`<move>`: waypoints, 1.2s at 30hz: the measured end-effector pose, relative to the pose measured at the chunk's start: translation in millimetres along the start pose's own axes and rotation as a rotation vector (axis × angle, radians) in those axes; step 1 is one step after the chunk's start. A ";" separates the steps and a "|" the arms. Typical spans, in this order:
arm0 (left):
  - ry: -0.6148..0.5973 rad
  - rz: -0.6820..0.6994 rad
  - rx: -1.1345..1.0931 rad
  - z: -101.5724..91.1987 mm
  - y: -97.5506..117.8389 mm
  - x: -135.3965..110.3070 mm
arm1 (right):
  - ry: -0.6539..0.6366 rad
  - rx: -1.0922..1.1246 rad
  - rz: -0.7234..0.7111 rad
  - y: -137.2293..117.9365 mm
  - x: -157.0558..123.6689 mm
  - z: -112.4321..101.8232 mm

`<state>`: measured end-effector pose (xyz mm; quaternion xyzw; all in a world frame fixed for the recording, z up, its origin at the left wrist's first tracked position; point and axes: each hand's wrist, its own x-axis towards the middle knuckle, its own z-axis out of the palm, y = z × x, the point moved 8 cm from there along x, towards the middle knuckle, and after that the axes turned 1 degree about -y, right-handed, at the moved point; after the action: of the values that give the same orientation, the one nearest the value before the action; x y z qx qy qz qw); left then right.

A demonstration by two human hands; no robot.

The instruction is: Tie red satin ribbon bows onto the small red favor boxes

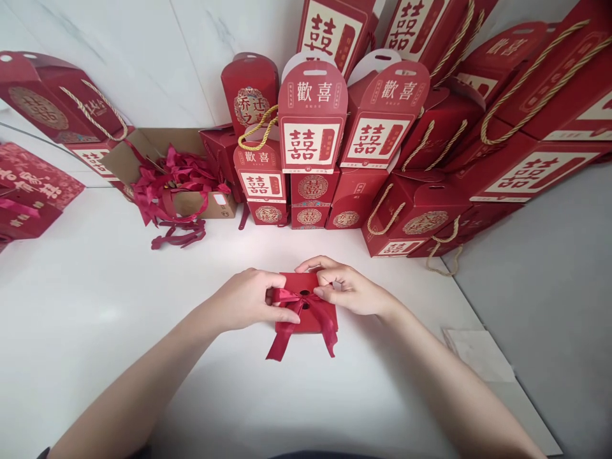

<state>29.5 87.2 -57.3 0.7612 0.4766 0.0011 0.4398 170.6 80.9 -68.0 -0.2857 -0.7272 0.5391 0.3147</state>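
A small red gift box [310, 315] stands on the white table [95, 319] in front of me, with two holes in its top flap. A dark red ribbon [291, 325] is threaded through it, its two tails hanging down the front. My left hand [251, 298] pinches the ribbon's left loop at the box's left side. My right hand [345, 288] pinches the ribbon at the box's upper right. Both hands have their fingers closed on the ribbon.
Many red gift boxes and bags [313, 127] with gold rope handles are stacked along the wall behind. A cardboard box [201, 191] full of red ribbons stands at the back left. A sheet of paper [478, 354] lies near the table's right edge.
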 end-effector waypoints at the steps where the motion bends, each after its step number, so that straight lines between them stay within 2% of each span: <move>1: 0.001 0.000 0.001 0.4 -0.9 -0.3 | 0.001 -0.005 0.001 -0.3 0.1 -0.6; 4: -0.006 -0.002 -0.044 1.8 -3.9 -1.4 | 0.055 -0.103 0.024 -8.0 -4.2 -6.1; 8: -0.136 0.008 -0.280 10.9 -3.3 -2.1 | 0.337 -0.474 0.055 -36.3 -25.2 -16.6; 11: -0.179 0.025 -0.384 13.0 -0.3 -1.4 | 0.445 -0.729 0.086 -53.4 -41.9 -4.2; 13: -0.154 0.027 -0.384 11.4 -0.4 -0.1 | 0.464 -0.772 0.106 -55.6 -48.5 6.3; 17: -0.086 0.020 -0.339 9.2 -2.3 2.1 | 0.418 -0.558 0.163 -41.8 -51.8 14.6; 20: -0.033 0.012 -0.306 7.6 -2.7 3.7 | 0.389 -0.328 0.250 -26.4 -53.7 8.8; 22: -0.011 0.014 -0.305 6.9 -1.9 4.8 | 0.389 -0.253 0.288 -19.8 -55.9 3.3; 28: -0.007 -0.010 -0.347 7.8 -0.9 5.9 | 0.325 -0.260 0.313 -11.0 -60.5 -2.9; 32: -0.001 -0.032 -0.369 9.7 -2.1 6.1 | 0.217 -0.287 0.293 -9.1 -62.1 -3.9; 36: 0.012 -0.025 -0.392 11.0 -3.6 8.1 | 0.091 -0.207 0.320 -2.8 -67.0 -9.4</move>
<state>36.0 86.3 -69.8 0.6548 0.4794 0.0929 0.5768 220.4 35.4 -73.2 -0.4525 -0.7091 0.4910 0.2266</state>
